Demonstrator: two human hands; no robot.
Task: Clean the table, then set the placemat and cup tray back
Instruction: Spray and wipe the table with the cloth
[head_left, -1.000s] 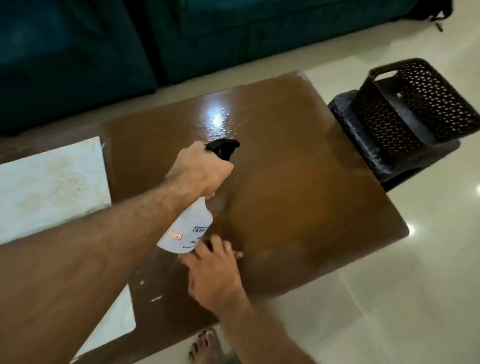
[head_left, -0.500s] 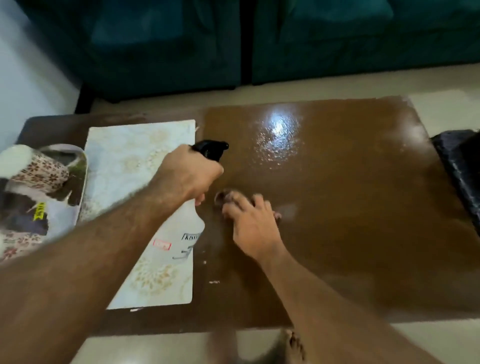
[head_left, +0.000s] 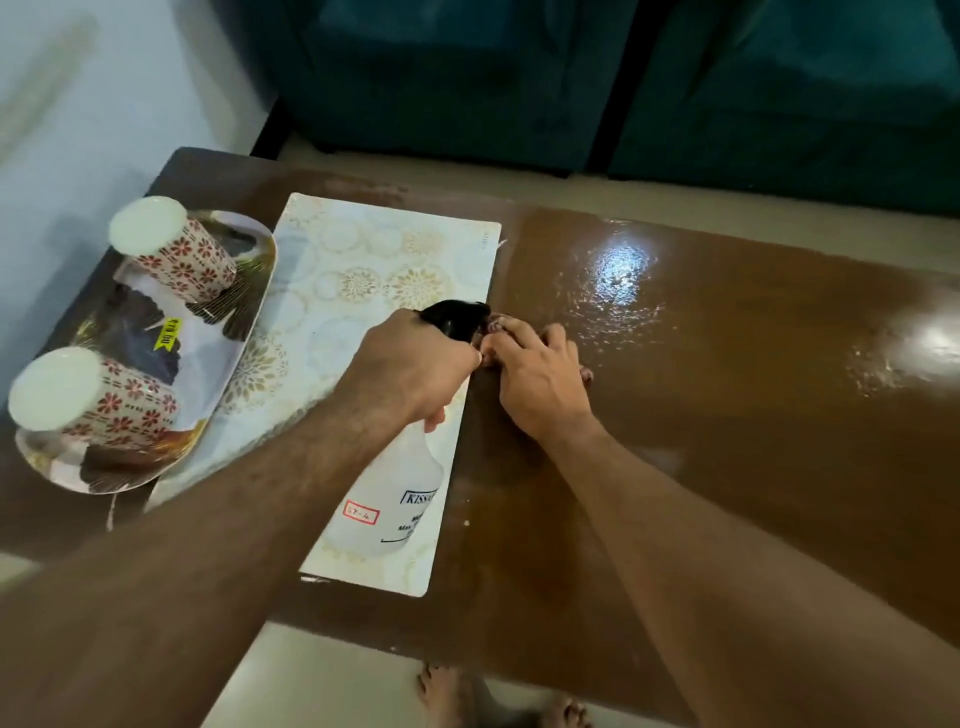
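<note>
— See where he's got to? The left hand (head_left: 415, 364) is clenched round the neck of the spray bottle (head_left: 389, 499), which hangs above the near edge of the placemat (head_left: 363, 260). The right hand (head_left: 540, 384) is pressed flat on a cloth (head_left: 586, 373) just beside the placemat's right edge, fingers spread; only scraps of cloth peep out from under it.

— So he's wiping?

— Looks that way to me. The table (head_left: 727, 415) to the right of the placemat is wet and shiny. I'd keep the palm flat, work in overlapping strokes away from the placemat, and mind the nozzle so no spray lands on the mat. The strip under the placemat will need doing too, I reckon, so it and the tray have to shift first.

— And the tray?

— The cup tray (head_left: 249, 291) sits on the placemat's left side, overlapping its edge, at the table's end.

— Count for me.

— One placemat, one tray, two cups (head_left: 176, 254) upside down on it, one bottle, one cloth.
</note>
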